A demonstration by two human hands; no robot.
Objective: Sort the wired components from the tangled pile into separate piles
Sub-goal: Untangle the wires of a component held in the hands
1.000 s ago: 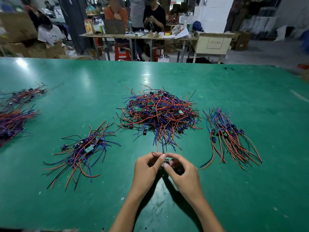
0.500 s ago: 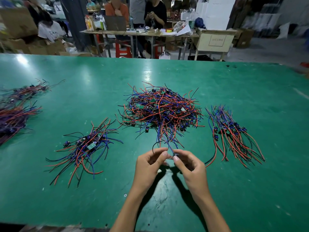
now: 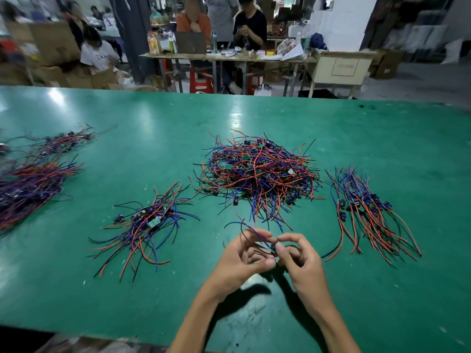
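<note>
The tangled pile (image 3: pixel 260 174) of red, blue and black wired components lies in the middle of the green table (image 3: pixel 153 128). Just in front of it, my left hand (image 3: pixel 239 258) and my right hand (image 3: pixel 300 261) meet above the table and pinch one small wired component (image 3: pixel 272 247) between their fingertips. Its blue and black wires (image 3: pixel 244 226) arc up and back toward the pile. A sorted pile with small green boards (image 3: pixel 145 222) lies to the left. Another sorted pile with blue parts (image 3: pixel 367 207) lies to the right.
Two more wire bundles (image 3: pixel 33 179) lie at the far left edge of the table. Beyond the table's far edge, people sit at a cluttered bench (image 3: pixel 224 56), with cardboard boxes (image 3: pixel 51 42) at the left. The table's near edge runs just under my forearms.
Both hands have lifted slightly and drawn the component nearer, its wires coming free of the pile. My fingers have shifted around it. The view has tilted a little.
</note>
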